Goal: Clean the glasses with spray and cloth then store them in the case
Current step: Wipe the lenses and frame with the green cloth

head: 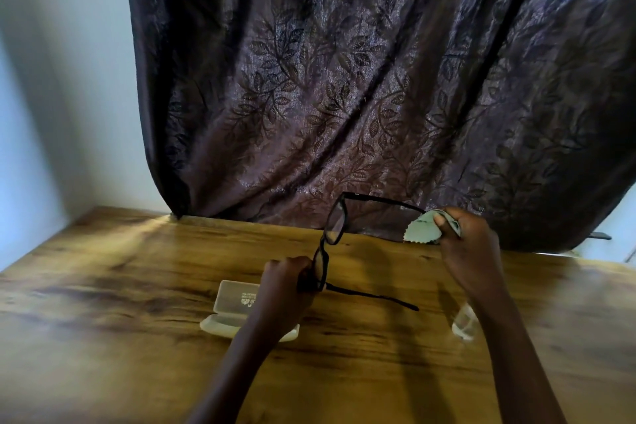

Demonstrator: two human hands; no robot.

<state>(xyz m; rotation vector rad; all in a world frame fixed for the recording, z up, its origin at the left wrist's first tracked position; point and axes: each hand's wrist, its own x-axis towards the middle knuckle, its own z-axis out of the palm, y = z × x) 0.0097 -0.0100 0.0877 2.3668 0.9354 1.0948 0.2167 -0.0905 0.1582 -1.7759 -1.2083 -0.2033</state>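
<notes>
Nearest, the wooden table [103, 337] is carrying an open white case [230, 310], long axis running left-right, lid tipped up on the far side, its right part hidden behind the L forearm. Over to the right, a clear spray bottle [464, 322] is sitting just beside the R forearm; it's blurred, so can't tell its nozzle direction.

Above the case, the L hand [285, 277] is gripping the black glasses [332, 227] w/ fingers curled round the lower lens end. The glasses are being held up off the table, front frame standing on end, long axis running up and slightly away. Both temples are open and pointing right, the lower one hanging free over the table.

Further back, the R hand [471, 251] is pinching a pale green cloth [423, 229] round the tip of the upper temple.

Behind the table, a dark leaf-patterned curtain [344, 79] is hanging, w/ a pale wall [51, 79] at left.
</notes>
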